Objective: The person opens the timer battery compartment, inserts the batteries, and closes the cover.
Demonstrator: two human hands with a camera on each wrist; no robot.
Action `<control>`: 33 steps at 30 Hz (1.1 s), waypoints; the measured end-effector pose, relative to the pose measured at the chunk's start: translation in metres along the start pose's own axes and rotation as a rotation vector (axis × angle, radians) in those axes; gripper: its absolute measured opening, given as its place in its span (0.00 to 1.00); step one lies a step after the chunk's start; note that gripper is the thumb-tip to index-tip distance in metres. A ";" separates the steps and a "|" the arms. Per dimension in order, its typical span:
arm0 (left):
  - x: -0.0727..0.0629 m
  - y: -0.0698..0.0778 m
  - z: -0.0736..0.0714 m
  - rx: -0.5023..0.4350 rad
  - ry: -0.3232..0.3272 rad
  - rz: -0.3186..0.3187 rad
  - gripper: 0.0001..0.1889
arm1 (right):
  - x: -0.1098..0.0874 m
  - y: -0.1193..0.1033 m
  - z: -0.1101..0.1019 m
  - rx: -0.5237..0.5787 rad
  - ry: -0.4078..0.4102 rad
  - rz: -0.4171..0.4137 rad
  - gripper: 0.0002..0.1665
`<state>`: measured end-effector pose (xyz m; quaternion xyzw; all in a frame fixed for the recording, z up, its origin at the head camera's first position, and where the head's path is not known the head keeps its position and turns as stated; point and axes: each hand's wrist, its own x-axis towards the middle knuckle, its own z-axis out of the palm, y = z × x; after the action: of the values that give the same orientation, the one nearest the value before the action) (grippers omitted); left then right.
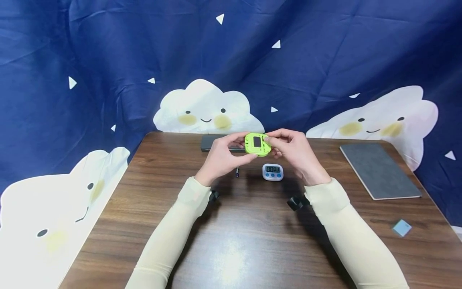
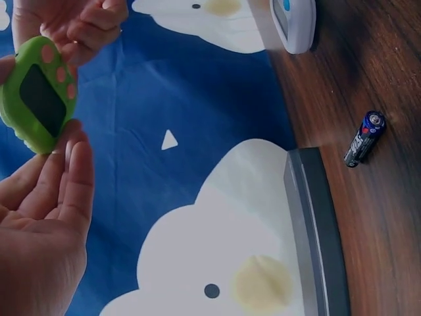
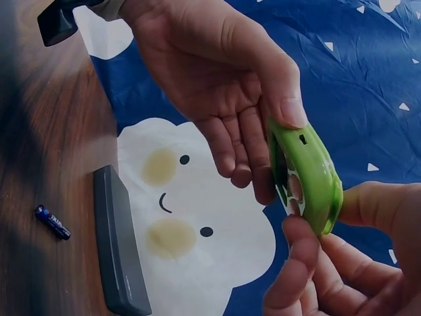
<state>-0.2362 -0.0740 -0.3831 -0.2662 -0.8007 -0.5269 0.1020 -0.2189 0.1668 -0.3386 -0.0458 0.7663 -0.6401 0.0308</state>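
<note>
Held up over the back of the table is a lime-green digital timer (image 1: 258, 145). Its back, with a dark rectangle and a small recess, faces the head camera. The dark screen and pink buttons on its front show in the left wrist view. My left hand (image 1: 227, 155) grips the left and lower edge between thumb and fingers. My right hand (image 1: 294, 151) pinches the right side, its thumb on the back near the recess and its fingers at the front. Below lie a small dark-blue battery (image 2: 365, 139) and a white timer with blue buttons (image 1: 272, 171).
Behind the left hand, a long dark case (image 1: 207, 143) lies at the table's back edge. A grey notebook (image 1: 379, 170) is at the right, with a light-blue square pad (image 1: 402, 227) nearer the front. A blue cloud-patterned curtain (image 1: 288, 72) hangs behind the wooden table (image 1: 144, 224).
</note>
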 end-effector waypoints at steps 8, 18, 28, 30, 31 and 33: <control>-0.003 -0.007 -0.009 -0.015 0.020 -0.014 0.34 | 0.003 -0.003 0.005 0.038 0.022 -0.008 0.24; -0.013 -0.038 -0.051 -0.007 0.109 -0.093 0.34 | -0.005 0.029 0.030 0.054 -0.019 0.005 0.21; -0.018 -0.048 -0.089 -0.027 0.192 -0.092 0.32 | -0.016 0.100 0.081 -0.261 -0.225 0.144 0.15; -0.017 -0.049 -0.092 -0.040 0.210 -0.088 0.32 | -0.018 0.103 0.085 -0.328 -0.224 0.150 0.14; -0.017 -0.049 -0.094 -0.046 0.218 -0.088 0.32 | -0.018 0.103 0.086 -0.361 -0.222 0.152 0.13; -0.017 -0.051 -0.096 -0.059 0.230 -0.094 0.32 | -0.018 0.103 0.088 -0.411 -0.222 0.158 0.12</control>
<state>-0.2606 -0.1805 -0.3902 -0.1693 -0.7793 -0.5816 0.1604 -0.1944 0.1009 -0.4557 -0.0612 0.8734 -0.4576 0.1550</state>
